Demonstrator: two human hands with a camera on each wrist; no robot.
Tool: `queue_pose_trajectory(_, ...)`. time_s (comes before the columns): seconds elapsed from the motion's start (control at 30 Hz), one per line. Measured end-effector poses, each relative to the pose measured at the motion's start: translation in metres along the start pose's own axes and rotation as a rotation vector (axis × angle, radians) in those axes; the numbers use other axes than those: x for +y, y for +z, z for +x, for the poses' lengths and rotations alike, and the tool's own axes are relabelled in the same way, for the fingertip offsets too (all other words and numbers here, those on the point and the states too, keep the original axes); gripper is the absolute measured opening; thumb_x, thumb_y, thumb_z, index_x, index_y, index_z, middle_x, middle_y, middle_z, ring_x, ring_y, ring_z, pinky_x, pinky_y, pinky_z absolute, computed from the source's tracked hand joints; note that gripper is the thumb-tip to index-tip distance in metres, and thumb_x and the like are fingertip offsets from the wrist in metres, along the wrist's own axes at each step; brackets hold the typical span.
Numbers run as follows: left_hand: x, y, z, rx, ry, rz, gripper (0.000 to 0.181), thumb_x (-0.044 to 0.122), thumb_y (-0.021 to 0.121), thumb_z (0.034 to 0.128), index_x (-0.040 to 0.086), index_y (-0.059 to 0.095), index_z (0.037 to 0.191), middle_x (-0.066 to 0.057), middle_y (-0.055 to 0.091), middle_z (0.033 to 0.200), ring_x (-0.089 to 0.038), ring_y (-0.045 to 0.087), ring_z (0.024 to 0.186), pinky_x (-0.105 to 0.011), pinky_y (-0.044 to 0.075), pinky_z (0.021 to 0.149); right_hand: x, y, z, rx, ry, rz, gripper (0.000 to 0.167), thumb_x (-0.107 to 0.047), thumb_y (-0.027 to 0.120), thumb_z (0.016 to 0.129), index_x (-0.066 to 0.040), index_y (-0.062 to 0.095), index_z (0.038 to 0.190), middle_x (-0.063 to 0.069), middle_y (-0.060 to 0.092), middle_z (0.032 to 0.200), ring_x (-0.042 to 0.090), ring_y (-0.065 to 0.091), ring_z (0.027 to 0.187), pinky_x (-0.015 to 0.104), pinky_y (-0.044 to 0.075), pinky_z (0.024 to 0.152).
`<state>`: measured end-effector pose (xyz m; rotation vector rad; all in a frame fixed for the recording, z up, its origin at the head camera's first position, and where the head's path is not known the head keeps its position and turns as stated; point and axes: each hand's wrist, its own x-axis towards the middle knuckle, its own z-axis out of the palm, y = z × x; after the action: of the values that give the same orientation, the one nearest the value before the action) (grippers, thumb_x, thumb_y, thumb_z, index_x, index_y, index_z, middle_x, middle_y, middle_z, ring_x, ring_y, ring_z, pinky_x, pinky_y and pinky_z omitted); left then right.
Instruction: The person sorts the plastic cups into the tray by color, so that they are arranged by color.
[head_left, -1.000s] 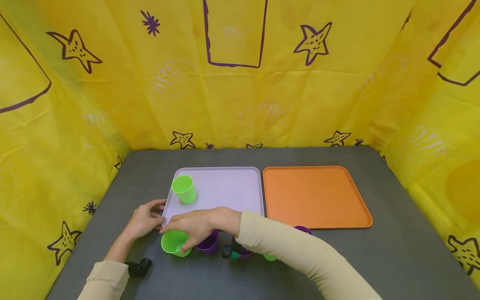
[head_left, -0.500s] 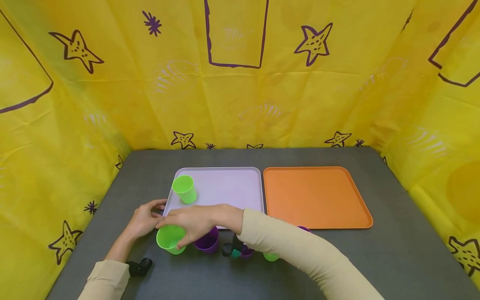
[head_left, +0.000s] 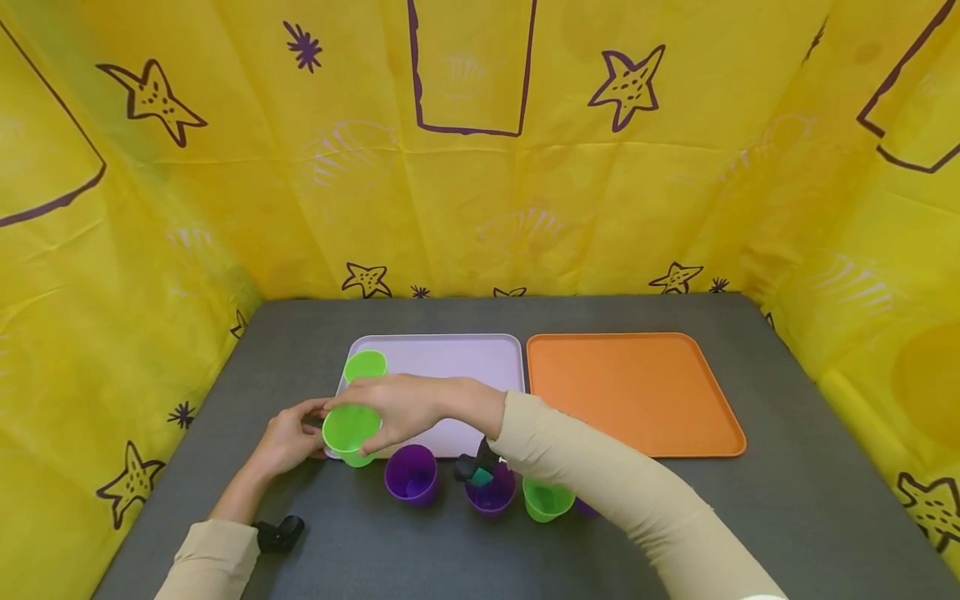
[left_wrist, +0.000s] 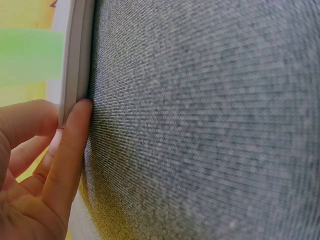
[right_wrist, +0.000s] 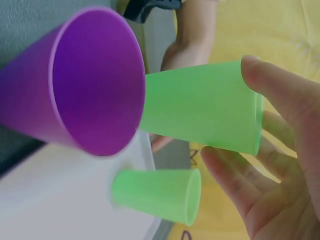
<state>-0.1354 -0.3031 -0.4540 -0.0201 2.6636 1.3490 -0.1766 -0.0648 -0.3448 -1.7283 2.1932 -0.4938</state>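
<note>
My right hand (head_left: 411, 404) grips a light green cup (head_left: 349, 429) by its rim. The cup is upright, over the front left corner of the lavender tray (head_left: 465, 375). In the right wrist view the thumb is on one side of this green cup (right_wrist: 200, 107) and the fingers on the other. A second green cup (head_left: 365, 364) stands on the tray behind it, partly hidden by my right hand. At the tray's left edge is my left hand (head_left: 285, 442); the left wrist view has its thumb and a finger pinching the tray rim (left_wrist: 77, 65).
In front of the tray, a purple cup (head_left: 412, 487), another purple cup (head_left: 492, 498) and a green cup (head_left: 546, 500) stand in a row. More purple shows beside my right sleeve. An orange tray (head_left: 630, 392) lies to the right. Yellow cloth surrounds the grey table (head_left: 420, 567).
My right hand has lifted the green cup off the table and carried it forward to the tray's corner. More of the cup row shows now. My left hand has stayed at the tray.
</note>
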Motion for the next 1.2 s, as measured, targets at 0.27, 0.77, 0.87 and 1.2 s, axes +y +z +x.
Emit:
queue_pose_trajectory(0.27,0.001,0.000,0.001,-0.002,-0.010,0.003,0.057,-0.005,0.062,0.0755,-0.007,0.044,0.130,-0.029,0.052,0.114,-0.022,0.064,0.077,-0.030,0.056,0.055,0.012,-0.011,-0.007,0.022,0.057,-0.031,0.069,-0.033,0.069,0.081,-0.012,0.039,0.139,0.002,0.048,0.132,0.011,0.046,0.116,0.013,0.034,0.097)
queue_pose_trajectory(0.77,0.002,-0.001,0.000,-0.021,-0.033,0.016,0.058,-0.004,0.064,0.0774,-0.006,0.042,0.131,-0.028,0.051,0.116,-0.021,0.062,0.078,-0.029,0.056,0.056,0.048,-0.015,-0.030,0.063,0.169,-0.024,0.065,-0.030,0.069,0.081,-0.009,0.042,0.136,0.006,0.049,0.131,0.015,0.046,0.120,0.022,0.034,0.103)
queue_pose_trajectory(0.87,0.002,0.000,0.000,-0.015,-0.033,0.018,0.058,-0.005,0.063,0.0772,-0.006,0.042,0.131,-0.028,0.051,0.116,-0.021,0.062,0.078,-0.029,0.056,0.055,0.056,-0.013,-0.032,0.067,0.191,-0.018,0.065,-0.030,0.069,0.081,-0.008,0.042,0.136,0.007,0.049,0.132,0.016,0.046,0.121,0.024,0.034,0.104)
queue_pose_trajectory(1.2,0.000,0.000,0.001,-0.017,-0.022,0.017,0.058,-0.005,0.063,0.0773,-0.006,0.042,0.131,-0.028,0.051,0.115,-0.021,0.062,0.077,-0.029,0.056,0.055,0.075,-0.007,-0.036,0.070,0.271,0.011,0.064,-0.029,0.068,0.082,-0.005,0.042,0.136,0.009,0.046,0.137,0.020,0.041,0.127,0.028,0.030,0.108)
